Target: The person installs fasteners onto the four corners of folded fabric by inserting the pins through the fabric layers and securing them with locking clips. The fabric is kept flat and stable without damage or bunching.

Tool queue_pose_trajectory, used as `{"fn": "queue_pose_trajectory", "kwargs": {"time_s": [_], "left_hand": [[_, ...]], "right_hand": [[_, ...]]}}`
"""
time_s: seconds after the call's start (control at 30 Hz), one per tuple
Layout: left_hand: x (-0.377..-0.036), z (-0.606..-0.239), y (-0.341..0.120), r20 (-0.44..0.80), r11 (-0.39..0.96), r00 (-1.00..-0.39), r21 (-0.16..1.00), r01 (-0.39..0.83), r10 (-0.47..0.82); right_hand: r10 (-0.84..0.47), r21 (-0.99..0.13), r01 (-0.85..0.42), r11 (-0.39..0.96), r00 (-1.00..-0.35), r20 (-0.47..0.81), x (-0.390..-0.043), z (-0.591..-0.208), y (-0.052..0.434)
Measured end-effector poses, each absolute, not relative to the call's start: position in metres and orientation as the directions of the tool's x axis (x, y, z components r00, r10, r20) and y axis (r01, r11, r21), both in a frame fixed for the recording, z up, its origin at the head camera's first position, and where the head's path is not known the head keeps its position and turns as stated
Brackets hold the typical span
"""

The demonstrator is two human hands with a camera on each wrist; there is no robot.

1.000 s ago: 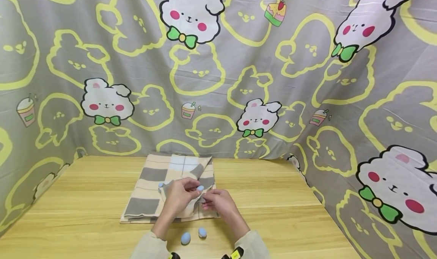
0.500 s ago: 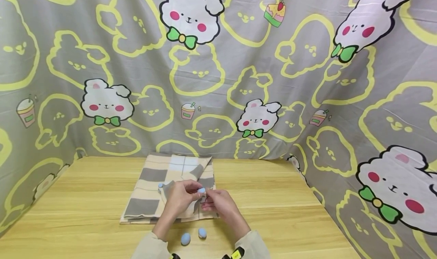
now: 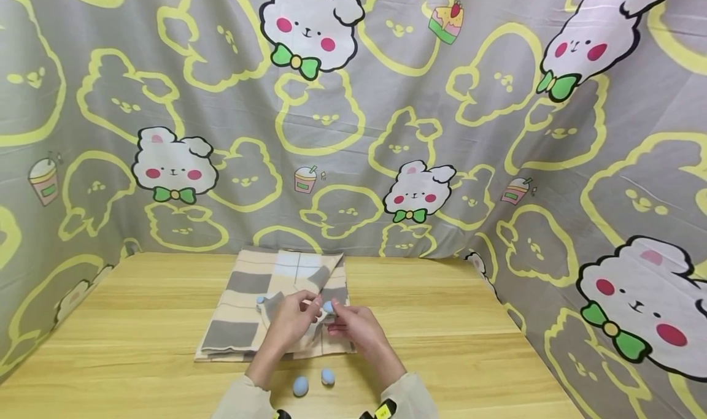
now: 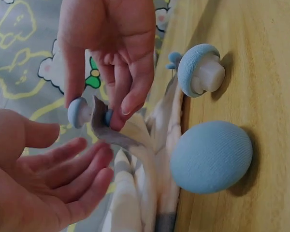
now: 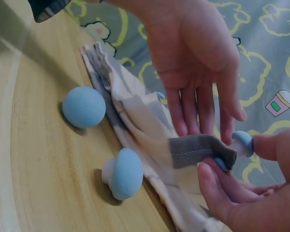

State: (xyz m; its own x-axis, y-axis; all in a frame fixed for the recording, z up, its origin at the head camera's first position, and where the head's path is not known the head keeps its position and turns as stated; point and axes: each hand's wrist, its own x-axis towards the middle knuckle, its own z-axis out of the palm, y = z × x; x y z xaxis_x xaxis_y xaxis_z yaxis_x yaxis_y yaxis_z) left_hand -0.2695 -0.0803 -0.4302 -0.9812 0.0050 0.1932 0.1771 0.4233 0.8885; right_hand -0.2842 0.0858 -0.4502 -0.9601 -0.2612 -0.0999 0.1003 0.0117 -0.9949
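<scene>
A mushroom-shaped quilt clip [image 4: 77,112] with a pale blue cap and white stem sits at the grey corner of a plaid blanket [image 3: 232,308]. A second blue piece [image 4: 108,117] shows on the other side of the cloth. My right hand [image 3: 360,331] pinches the clip and corner, thumb on the cap and fingers on the other side. Beside it, my left hand [image 3: 291,321] has loose, spread fingers and holds nothing. Its fingertips lie close to the cloth edge; whether they touch cannot be told. Another blue clip [image 3: 261,300] is at the blanket's left part.
Two more quilt clips lie on the wooden table [image 3: 442,345] near its front: one cap-up [image 3: 301,386], one tipped over [image 3: 328,376] with its white stem showing in the wrist views. A patterned grey curtain [image 3: 342,112] surrounds the table's back and sides.
My left hand has let go of the clip at the corner and drawn slightly left, its fingers loosening. My right thumb has come onto the clip's cap. The blanket has hardly moved.
</scene>
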Motion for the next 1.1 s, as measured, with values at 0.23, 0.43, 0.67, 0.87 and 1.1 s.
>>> {"fn": "queue_pose_trajectory", "kwargs": {"time_s": [0.23,0.43,0.67,0.87,1.1], "left_hand": [[-0.2697,-0.4327,-0.0797,0.146,0.454,-0.987,0.877,0.159,0.063],[-0.2700,-0.4324,-0.0780,0.139,0.400,-0.990,0.905,0.143,0.038],[-0.2711,-0.4335,-0.0781,0.127,0.358,-0.992,0.926,0.124,0.013],[-0.2701,-0.4352,-0.0807,0.130,0.381,-0.991,0.915,0.133,0.034],[-0.2716,-0.4363,-0.0819,0.115,0.362,-0.992,0.924,0.126,0.052]], "right_hand": [[-0.281,-0.994,0.108,-0.019,-0.955,-0.099,-0.2847,-0.4510,0.0858],[-0.280,-0.993,0.114,-0.031,-0.955,-0.100,-0.2857,-0.4519,0.0864],[-0.280,-0.992,0.123,-0.037,-0.954,-0.108,-0.2862,-0.4517,0.0852],[-0.282,-0.992,0.116,-0.039,-0.954,-0.100,-0.2863,-0.4521,0.0838],[-0.281,-0.992,0.127,-0.027,-0.953,-0.114,-0.2837,-0.4504,0.0840]]}}
